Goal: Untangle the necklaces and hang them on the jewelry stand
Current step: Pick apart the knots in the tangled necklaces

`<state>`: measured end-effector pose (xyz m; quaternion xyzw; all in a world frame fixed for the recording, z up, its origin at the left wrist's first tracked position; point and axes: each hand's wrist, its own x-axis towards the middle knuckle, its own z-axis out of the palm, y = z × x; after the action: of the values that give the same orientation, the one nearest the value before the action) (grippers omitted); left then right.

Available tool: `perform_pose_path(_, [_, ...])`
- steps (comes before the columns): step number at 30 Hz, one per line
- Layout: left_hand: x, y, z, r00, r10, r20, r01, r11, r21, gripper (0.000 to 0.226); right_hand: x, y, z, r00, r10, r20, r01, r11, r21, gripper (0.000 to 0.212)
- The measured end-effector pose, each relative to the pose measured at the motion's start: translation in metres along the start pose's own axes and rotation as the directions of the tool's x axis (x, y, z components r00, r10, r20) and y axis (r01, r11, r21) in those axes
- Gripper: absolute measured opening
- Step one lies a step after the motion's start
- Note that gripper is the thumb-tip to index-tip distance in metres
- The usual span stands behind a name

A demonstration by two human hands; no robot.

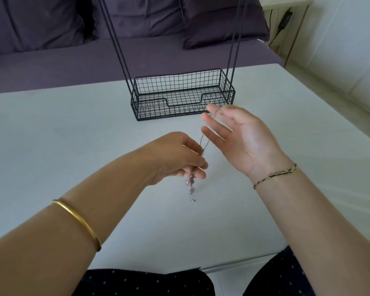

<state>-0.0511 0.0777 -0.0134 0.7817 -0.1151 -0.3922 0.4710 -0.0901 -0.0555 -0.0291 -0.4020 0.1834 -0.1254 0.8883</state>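
Observation:
My left hand [179, 159] pinches a bunch of thin silvery necklaces [204, 144] above the white table [73, 135]. Small pendants [190, 186] dangle below its fingers. From the pinch the chains run up and to the right, looped over the spread fingers of my right hand [239, 139], which is palm-up with fingers apart. The black wire jewelry stand [182, 97] is just beyond my hands; its basket base holds nothing visible and its thin uprights rise out of the frame, so the hanging bar is hidden.
A purple sofa [137, 50] with cushions runs behind the table. A white side table [286, 9] with cables stands at the back right. My legs in dark dotted fabric [147, 283] are below the table's near edge.

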Motion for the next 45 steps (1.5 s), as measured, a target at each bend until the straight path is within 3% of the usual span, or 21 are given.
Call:
perform_pose_path(9, [0.004, -0.001, -0.003, 0.992, 0.019, -0.122, -0.015, 0.999, 0.037, 0.009, -0.001, -0.005, -0.003, 0.992, -0.068, -0.109, 0.079, 0.992, 0.100, 0.014])
perform_pose_path(12, [0.004, 0.000, -0.006, 0.986, 0.046, -0.160, -0.040, 0.999, 0.035, 0.006, -0.001, -0.006, -0.002, 0.984, -0.054, -0.168, 0.064, 0.996, 0.056, 0.015])
perform_pose_path(18, [-0.001, -0.001, -0.013, 0.983, 0.022, -0.182, -0.047, 0.990, -0.132, 0.010, -0.002, -0.010, -0.004, 0.972, -0.002, -0.235, 0.009, 1.000, 0.027, 0.013])
perform_pose_path(21, [-0.002, 0.000, -0.016, 0.975, 0.003, -0.224, -0.050, 0.978, -0.204, 0.006, -0.002, -0.008, -0.003, 0.968, -0.035, -0.248, 0.010, 0.995, -0.103, 0.018])
perform_pose_path(30, [-0.003, 0.007, -0.020, 0.956, 0.033, -0.293, -0.061, 0.995, -0.085, 0.014, 0.000, 0.001, -0.005, 0.984, -0.101, -0.146, -0.001, 0.821, -0.571, 0.023])
perform_pose_path(34, [-0.004, 0.011, -0.017, 0.959, 0.018, -0.281, -0.068, 0.983, -0.171, 0.018, 0.002, 0.006, -0.006, 0.993, -0.083, -0.080, 0.013, 0.767, -0.642, 0.023])
perform_pose_path(39, [-0.007, 0.014, -0.015, 0.964, 0.035, -0.265, -0.097, 0.969, -0.227, 0.021, -0.001, 0.008, -0.005, 0.996, -0.086, 0.015, 0.066, 0.628, -0.776, 0.018])
perform_pose_path(43, [-0.008, 0.015, -0.014, 0.962, 0.072, -0.263, -0.128, 0.971, -0.200, 0.014, -0.006, 0.006, 0.001, 0.982, -0.176, 0.061, 0.163, 0.650, -0.743, 0.018])
perform_pose_path(45, [-0.009, 0.014, -0.014, 0.959, 0.086, -0.270, -0.136, 0.976, -0.169, 0.012, -0.009, 0.004, 0.005, 0.985, -0.151, 0.085, 0.166, 0.691, -0.703, 0.019])
